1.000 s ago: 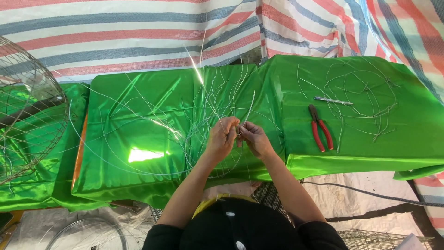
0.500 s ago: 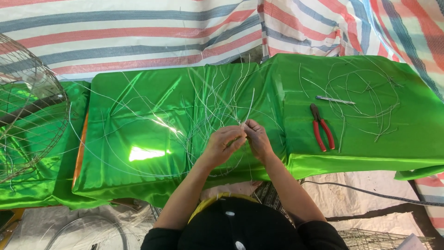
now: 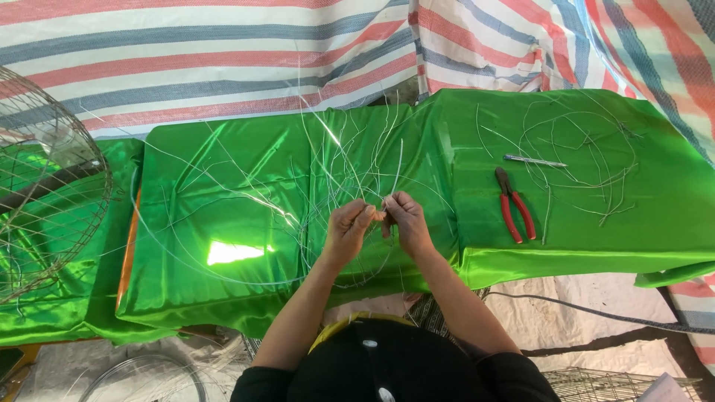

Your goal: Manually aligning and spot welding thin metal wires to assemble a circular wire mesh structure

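Pinching thin wire strands (image 3: 350,171) — left hand (image 3: 347,232), right hand (image 3: 404,220), fingertips meeting, each grip clenched on wire, forearms converging over green cloth (image 3: 223,193)

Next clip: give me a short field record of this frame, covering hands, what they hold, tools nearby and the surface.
left hand: pinching thin wires, fingertips meeting the right hand
right hand: pinching the same wires
wires: loose pale strands and hoops fanned over the cloth
pliers: red handles, lying to the right, untouched
metal rod: beyond the pliers
surface: green satin cloth
far left: wire cage
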